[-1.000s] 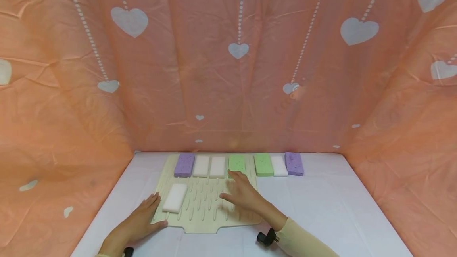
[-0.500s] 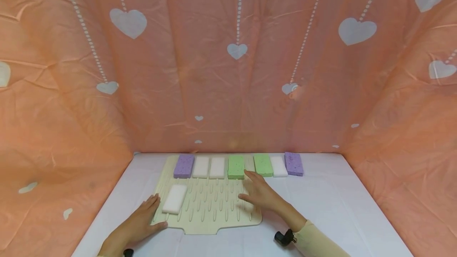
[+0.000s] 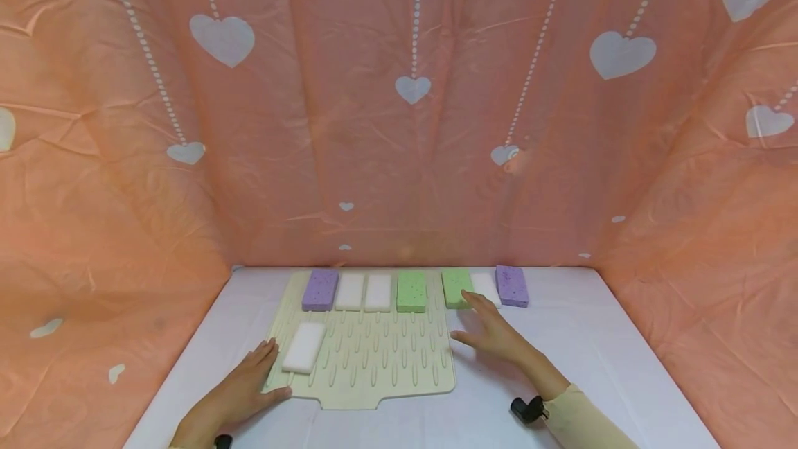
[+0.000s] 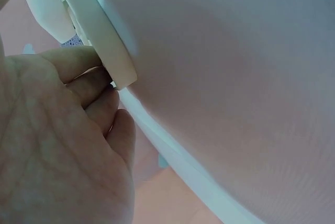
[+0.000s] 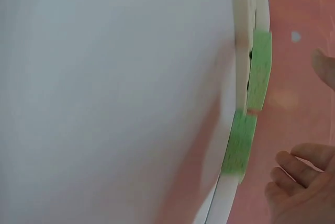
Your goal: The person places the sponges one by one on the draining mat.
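The left hand [image 3: 240, 393] stays flat, fingers straight, on the near left corner of the cream ridged mat [image 3: 364, 359], just beside the white sponge [image 3: 304, 347] lying on it. The right hand [image 3: 495, 338] has moved rightward off the mat since a second ago, away from the green sponge on the mat [image 3: 411, 291]. Its grip apart with fingers spread and clamped on nothing, it now hovers over the white worktop [image 3: 592, 352], fingertips at the second green sponge [image 3: 456, 287] and its white neighbour [image 3: 485, 287].

Orange heart-print cloth [image 3: 399, 158] backs the white table [image 3: 592, 359].
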### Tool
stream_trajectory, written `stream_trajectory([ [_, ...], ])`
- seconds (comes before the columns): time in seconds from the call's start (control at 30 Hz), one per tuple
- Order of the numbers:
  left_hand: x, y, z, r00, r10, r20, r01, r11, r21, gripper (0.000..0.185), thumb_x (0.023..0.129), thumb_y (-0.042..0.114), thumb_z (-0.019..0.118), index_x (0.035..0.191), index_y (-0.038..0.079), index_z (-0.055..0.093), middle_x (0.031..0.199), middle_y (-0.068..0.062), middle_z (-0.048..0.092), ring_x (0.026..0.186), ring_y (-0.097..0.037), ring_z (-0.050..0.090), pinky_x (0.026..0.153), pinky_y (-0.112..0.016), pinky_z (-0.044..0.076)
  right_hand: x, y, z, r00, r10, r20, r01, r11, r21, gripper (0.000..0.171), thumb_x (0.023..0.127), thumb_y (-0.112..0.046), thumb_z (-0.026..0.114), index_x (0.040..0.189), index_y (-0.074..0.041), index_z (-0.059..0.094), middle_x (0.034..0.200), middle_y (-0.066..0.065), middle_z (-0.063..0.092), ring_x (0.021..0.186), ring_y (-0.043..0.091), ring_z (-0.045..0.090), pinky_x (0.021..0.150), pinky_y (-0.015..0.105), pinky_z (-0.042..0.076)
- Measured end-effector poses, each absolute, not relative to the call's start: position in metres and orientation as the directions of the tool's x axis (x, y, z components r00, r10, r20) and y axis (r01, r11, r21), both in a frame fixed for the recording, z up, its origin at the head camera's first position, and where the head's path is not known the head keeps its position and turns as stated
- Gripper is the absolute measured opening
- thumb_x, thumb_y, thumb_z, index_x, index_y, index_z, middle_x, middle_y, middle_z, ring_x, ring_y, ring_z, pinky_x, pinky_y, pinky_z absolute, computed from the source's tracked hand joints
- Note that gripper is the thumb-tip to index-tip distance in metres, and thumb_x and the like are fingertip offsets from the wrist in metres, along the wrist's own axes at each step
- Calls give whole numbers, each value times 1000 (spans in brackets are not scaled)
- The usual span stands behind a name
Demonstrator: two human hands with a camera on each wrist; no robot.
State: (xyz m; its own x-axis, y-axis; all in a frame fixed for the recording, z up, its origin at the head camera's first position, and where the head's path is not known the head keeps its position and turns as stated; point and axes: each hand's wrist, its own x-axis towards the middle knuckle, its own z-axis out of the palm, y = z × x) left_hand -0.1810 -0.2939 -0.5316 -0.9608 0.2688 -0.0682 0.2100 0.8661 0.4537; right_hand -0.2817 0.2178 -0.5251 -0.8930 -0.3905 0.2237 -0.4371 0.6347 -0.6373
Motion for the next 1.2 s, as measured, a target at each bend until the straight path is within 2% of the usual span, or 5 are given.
stream_trajectory([
  [0.13,-182,-294,-532,-961,268,-66,211,868,449,105,93,55,79,155,-18,38,165,-40,31,154,-60,24,120,-74,29,-285,234,-525,-901,-363,238,-426,636,-643,95,92,-33,87,161,9,37,162,34,42,152,53,35,122,70,31],
  [0.3,-182,-295,-532,-962,266,-58,215,872,439,105,93,55,79,155,-18,39,165,-39,31,154,-60,25,120,-73,30,-288,253,-522,-922,-328,207,-382,670,-637,97,94,-36,85,163,8,33,165,37,34,154,57,29,123,73,26],
  [0.67,-182,-294,-531,-966,246,-74,188,873,449,105,93,55,80,156,-17,38,167,-38,30,156,-59,23,121,-73,28,-304,287,-517,-921,-310,236,-388,689,-612,97,92,-32,87,159,15,34,161,42,34,151,62,27,121,75,26],
  [0.97,-180,-293,-529,-965,252,-73,191,868,458,105,93,54,80,157,-17,37,167,-38,30,155,-59,23,120,-73,29,-322,312,-515,-951,-273,143,-301,726,-618,102,94,-39,84,163,12,27,166,41,25,153,61,22,122,76,23],
  [1.2,-179,-291,-528,-965,250,-84,183,864,469,105,93,54,80,157,-17,36,167,-38,29,155,-60,22,120,-74,28,-338,323,-515,-932,-298,205,-361,740,-567,102,92,-34,86,159,18,29,161,44,31,148,64,28,119,77,26],
])
